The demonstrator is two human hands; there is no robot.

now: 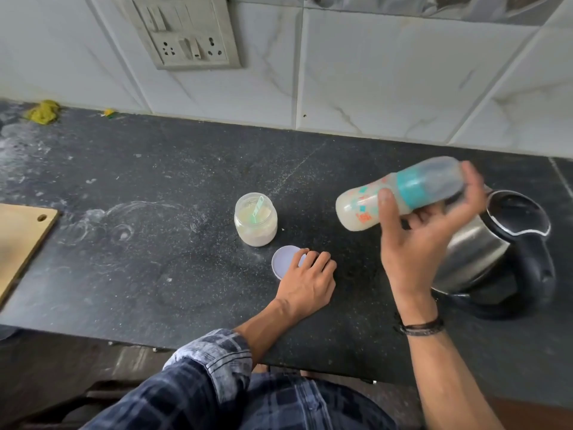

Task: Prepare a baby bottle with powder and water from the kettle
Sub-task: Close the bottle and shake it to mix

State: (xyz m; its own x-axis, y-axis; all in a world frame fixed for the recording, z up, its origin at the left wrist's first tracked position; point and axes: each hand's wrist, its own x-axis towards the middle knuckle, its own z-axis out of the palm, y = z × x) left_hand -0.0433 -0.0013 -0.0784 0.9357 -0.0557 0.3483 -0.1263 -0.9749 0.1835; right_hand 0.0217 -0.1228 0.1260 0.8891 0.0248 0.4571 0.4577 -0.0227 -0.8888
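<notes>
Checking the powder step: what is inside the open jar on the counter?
The jar holds pale powder in its lower part and a green scoop. The scoop's lower end cannot be made out.

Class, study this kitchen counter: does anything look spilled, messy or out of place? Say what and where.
Yes: white powder is scattered over the dark counter around the open powder jar, with smeared rings to its left. The jar's lid lies off beside it, the scoop left inside. Nothing looks damaged.
</notes>
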